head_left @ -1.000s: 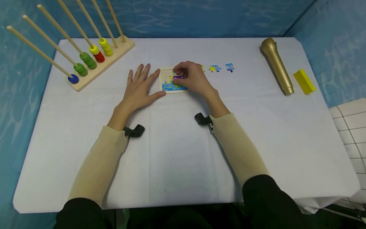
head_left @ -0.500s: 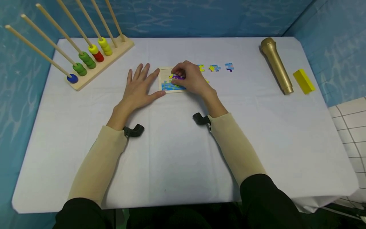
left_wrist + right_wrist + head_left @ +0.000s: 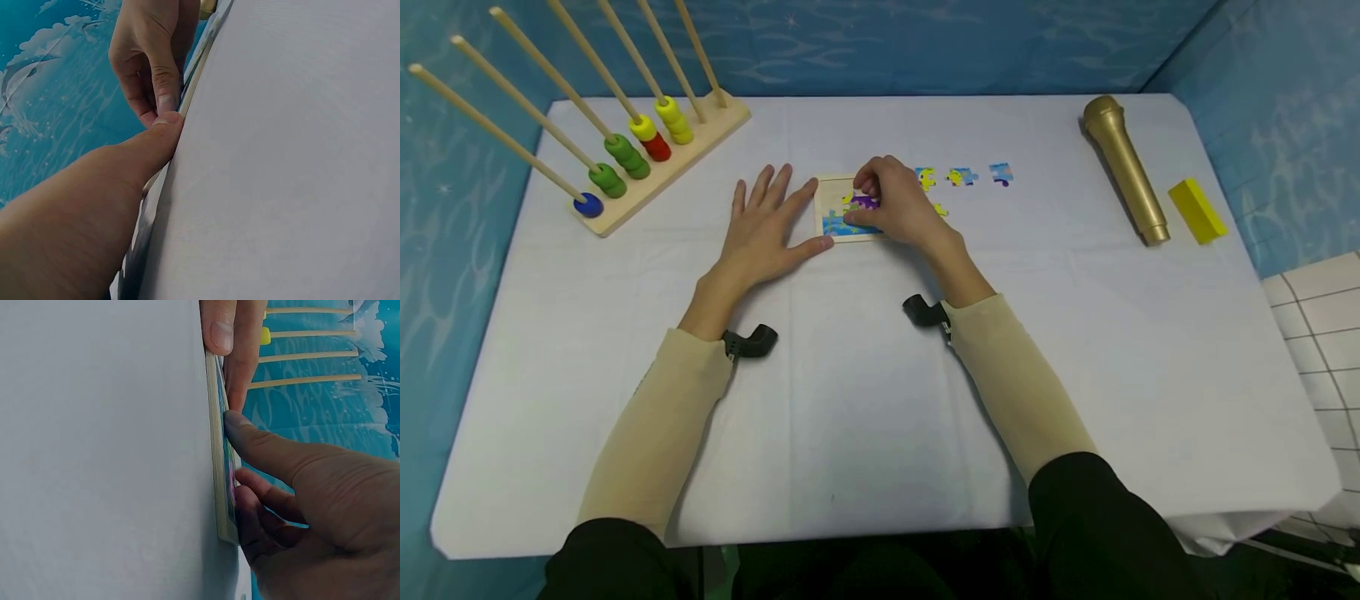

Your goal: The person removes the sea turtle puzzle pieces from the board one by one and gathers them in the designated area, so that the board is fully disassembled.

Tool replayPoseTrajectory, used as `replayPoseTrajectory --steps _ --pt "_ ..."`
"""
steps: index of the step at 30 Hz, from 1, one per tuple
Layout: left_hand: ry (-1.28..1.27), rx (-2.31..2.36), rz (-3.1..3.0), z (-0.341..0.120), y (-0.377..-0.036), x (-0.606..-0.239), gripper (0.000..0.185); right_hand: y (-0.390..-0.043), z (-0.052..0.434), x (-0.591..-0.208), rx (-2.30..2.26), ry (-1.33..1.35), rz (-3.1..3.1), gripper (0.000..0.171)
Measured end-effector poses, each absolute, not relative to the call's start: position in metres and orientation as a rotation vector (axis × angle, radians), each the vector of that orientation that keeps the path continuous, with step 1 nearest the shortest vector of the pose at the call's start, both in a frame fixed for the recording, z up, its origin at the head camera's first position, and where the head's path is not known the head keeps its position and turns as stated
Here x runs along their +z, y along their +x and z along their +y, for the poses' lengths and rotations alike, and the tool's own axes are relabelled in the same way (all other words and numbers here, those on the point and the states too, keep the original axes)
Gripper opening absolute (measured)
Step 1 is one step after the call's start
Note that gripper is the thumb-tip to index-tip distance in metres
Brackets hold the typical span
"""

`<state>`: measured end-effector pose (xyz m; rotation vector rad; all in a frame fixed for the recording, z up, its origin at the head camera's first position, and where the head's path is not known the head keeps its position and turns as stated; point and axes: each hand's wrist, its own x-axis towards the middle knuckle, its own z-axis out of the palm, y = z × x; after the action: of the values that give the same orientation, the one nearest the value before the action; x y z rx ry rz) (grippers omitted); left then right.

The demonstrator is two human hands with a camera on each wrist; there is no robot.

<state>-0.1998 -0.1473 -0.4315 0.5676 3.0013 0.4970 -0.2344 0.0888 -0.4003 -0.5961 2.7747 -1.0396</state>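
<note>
A small jigsaw puzzle in a pale wooden frame (image 3: 825,193) lies at the upper middle of the table, with blue pieces along its near edge. My left hand (image 3: 758,237) lies spread beside it, forefinger and thumb touching the frame's left side. Over the puzzle, my right hand (image 3: 904,204) pinches a purple puzzle piece (image 3: 867,202) between thumb and bent fingers, low on the board. In the right wrist view its thumb (image 3: 250,437) meets the picture surface, and the curled fingers partly hide the far part. Loose puzzle pieces (image 3: 961,177) lie right of the frame.
A wooden bead abacus (image 3: 677,162) with tall rods stands at the back left. At the back right lie a golden microphone (image 3: 1123,167) and a yellow block (image 3: 1197,211). White cloth (image 3: 850,375) covers the table; blue walls stand behind.
My right hand has shifted slightly left, its thumb sliding toward the frame's left part. More of a loose yellow piece now shows right of that hand. The left hand stays at the frame.
</note>
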Motion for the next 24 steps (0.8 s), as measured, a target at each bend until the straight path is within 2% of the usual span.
replayPoseTrajectory --steps 6,24 --pt "0.57 0.496 3.005 -0.1465 -0.2003 -0.4306 0.087 -0.2356 0.0902 -0.4012 -1.021 -0.555 2.808 0.039" --pt "0.566 0.503 3.005 -0.1473 -0.1995 -0.4315 0.087 -0.2348 0.0898 -0.4041 -1.023 -0.584 2.793 0.045"
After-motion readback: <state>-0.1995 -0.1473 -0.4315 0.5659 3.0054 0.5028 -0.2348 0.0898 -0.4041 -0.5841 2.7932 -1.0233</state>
